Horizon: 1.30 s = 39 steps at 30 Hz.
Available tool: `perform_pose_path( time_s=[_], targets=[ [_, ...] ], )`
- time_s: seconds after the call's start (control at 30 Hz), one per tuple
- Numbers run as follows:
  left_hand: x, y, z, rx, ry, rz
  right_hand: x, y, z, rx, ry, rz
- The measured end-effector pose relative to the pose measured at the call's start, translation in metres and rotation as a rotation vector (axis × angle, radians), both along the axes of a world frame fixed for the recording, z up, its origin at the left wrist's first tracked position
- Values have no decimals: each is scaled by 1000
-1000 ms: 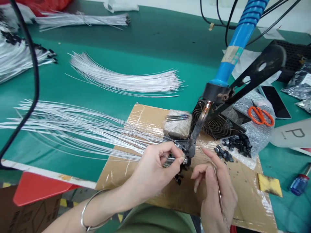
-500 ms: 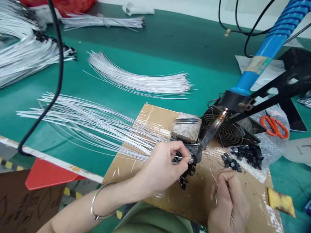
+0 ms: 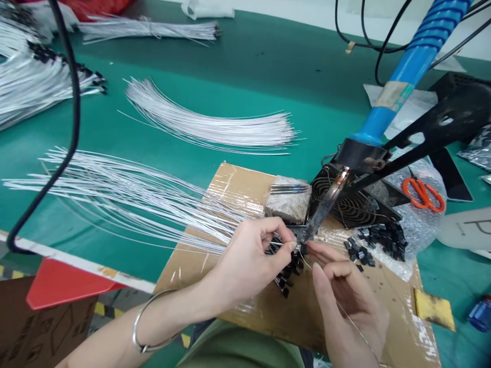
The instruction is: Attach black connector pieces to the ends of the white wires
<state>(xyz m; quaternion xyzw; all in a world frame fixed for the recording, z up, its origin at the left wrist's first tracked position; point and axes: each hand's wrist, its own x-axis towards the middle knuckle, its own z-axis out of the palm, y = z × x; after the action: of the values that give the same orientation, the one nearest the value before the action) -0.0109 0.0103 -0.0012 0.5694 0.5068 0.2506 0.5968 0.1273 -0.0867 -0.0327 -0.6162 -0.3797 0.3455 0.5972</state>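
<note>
R fingers [image 3: 326, 251] w/ 1 wire [image 3: 357, 330], 1 sldr iron [image 3: 412, 71]

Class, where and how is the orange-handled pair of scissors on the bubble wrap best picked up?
Probably by the orange handles, from above on the person's near, right side: both loops lie uncovered and turned that way, while the dark blades point away and the black fan stands to the left.
</note>
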Motion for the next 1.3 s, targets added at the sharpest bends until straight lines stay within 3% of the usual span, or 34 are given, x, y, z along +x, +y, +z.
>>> perform_pose_path(
  time_s=[0.4, 1.3],
  targets=[
    [3, 6, 8, 9, 8, 22, -7, 8, 17, -30, 95, -65],
    [4, 8, 11, 78, -22, 42, -3, 9, 17, -32, 79, -51]
  ],
)
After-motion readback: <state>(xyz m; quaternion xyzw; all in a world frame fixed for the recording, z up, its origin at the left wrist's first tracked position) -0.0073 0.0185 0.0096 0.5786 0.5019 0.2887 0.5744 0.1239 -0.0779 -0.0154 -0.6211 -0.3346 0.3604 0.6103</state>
